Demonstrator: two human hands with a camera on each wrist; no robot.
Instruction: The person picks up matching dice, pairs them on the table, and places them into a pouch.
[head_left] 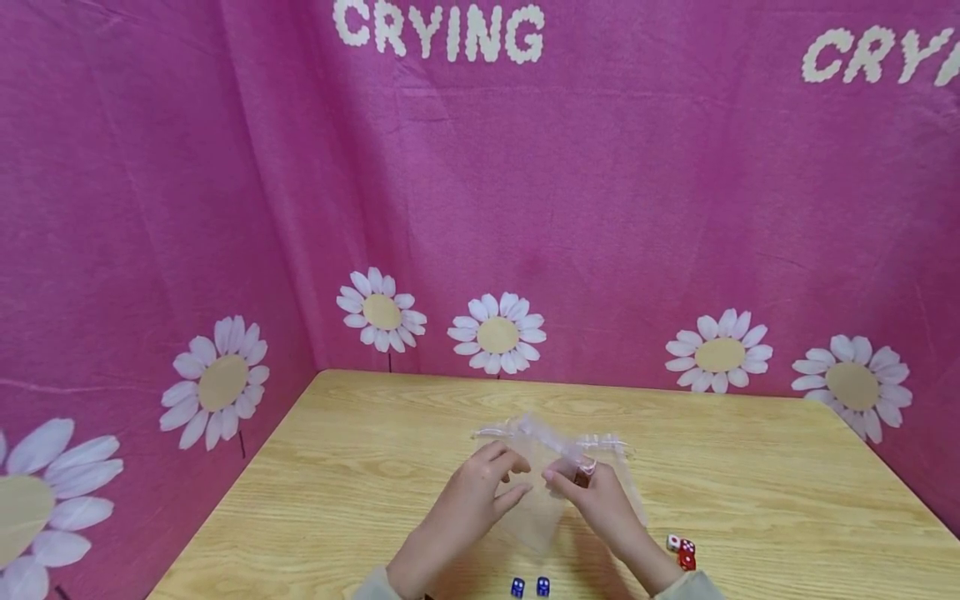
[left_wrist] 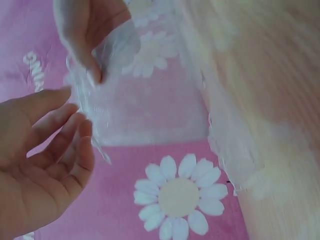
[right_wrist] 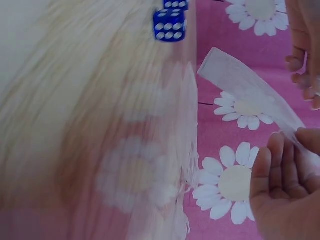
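My right hand (head_left: 603, 502) pinches a sheer, whitish drawstring bag (head_left: 536, 525) near its gathered top, between thumb and fingers. The bag hangs over the table, and its see-through body (right_wrist: 245, 85) slants away from those fingers in the right wrist view. Close by on the other side, my left hand (head_left: 474, 493) has its fingers loosely bent and apart, holding nothing. In the left wrist view, the left fingertips (left_wrist: 82, 117) are near the bag's drawstring edge. Beyond the hands, more sheer fabric with a gathered edge (head_left: 603, 442) lies on the table.
Two blue dice, a left one (head_left: 518, 587) and a right one (head_left: 543, 586), sit at the near side of the wooden table (head_left: 360, 467). A white die (head_left: 673, 542) and red dice (head_left: 687, 554) lie beside my right forearm. A pink flowered cloth (head_left: 600, 208) hangs behind.
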